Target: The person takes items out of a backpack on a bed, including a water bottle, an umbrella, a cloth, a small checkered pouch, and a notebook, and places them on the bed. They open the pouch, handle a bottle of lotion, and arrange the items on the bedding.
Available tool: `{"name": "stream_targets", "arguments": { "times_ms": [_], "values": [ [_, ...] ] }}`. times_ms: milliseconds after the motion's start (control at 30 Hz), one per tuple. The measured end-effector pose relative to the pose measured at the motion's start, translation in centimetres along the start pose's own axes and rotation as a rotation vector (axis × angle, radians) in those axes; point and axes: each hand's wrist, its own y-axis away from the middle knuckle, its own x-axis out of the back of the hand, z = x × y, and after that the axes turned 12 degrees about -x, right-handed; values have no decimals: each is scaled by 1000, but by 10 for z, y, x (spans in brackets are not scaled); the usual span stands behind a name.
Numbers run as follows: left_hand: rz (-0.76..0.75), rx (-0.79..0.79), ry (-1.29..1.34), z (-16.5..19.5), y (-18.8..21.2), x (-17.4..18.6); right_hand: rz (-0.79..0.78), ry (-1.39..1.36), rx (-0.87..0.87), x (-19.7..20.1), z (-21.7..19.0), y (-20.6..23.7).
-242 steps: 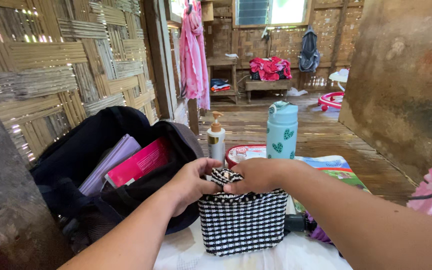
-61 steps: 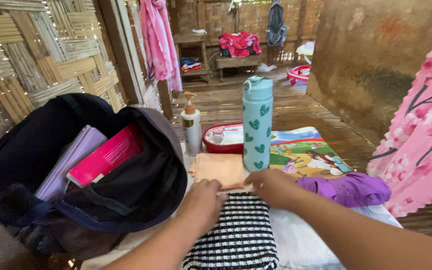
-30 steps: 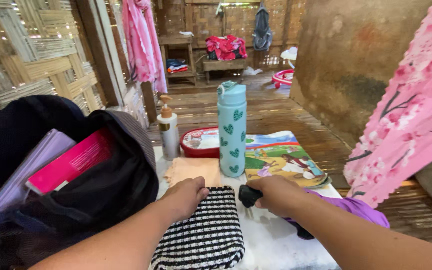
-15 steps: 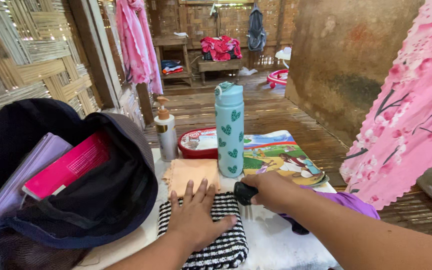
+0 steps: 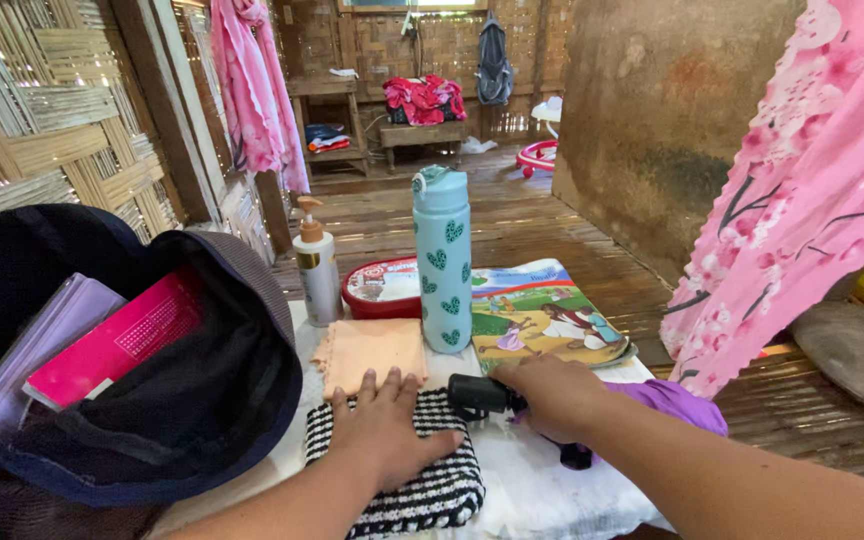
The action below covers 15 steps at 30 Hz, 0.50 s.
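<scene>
Checked pouch (image 5: 422, 470) lies flat on table edge, beside open backpack (image 5: 182, 400) | left hand (image 5: 387, 425) spread flat, pinning it steady | right hand (image 5: 552, 395) clenched round black umbrella handle (image 5: 480, 393), purple umbrella (image 5: 667, 400) lying alongside.

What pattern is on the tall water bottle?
Dark teal hearts on a light teal bottle, seen best in the head view.
</scene>
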Motion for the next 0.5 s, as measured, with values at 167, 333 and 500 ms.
{"name": "stream_targets", "arguments": {
  "times_ms": [167, 333, 500],
  "values": [
    [169, -56, 93, 13, -13, -8, 97, -135, 87, 13, 13, 3],
    [417, -286, 153, 49, -38, -17, 234, -402, 65, 44, 30, -6],
    [407, -476, 797, 95, -55, -27, 416, -557, 148, 61, 40, -13]
  ]
}}
